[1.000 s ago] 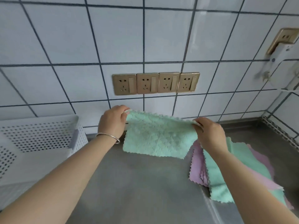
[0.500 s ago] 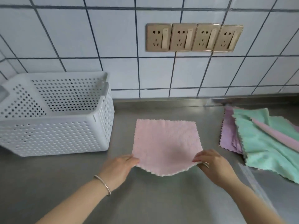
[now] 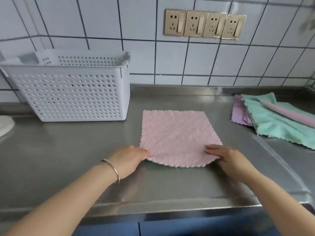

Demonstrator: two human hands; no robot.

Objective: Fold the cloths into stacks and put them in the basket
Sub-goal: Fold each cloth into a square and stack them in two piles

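Readable text: we find none anywhere in the view.
Four brass-coloured wall sockets [image 3: 204, 24]: we see only pin holes and rocker switches, with no lettering we can make out.
White perforated plastic basket [image 3: 71, 94]: we see no label or brand on its walls.
Pink square cloth with a scalloped edge [image 3: 177, 137]: we see no tag or print.

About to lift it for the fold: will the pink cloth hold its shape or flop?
Likely flops: the pink cloth is thin, and its near edge already sags between the left hand and right hand. Probably light. Its fuzzy nap may drag on the steel counter.
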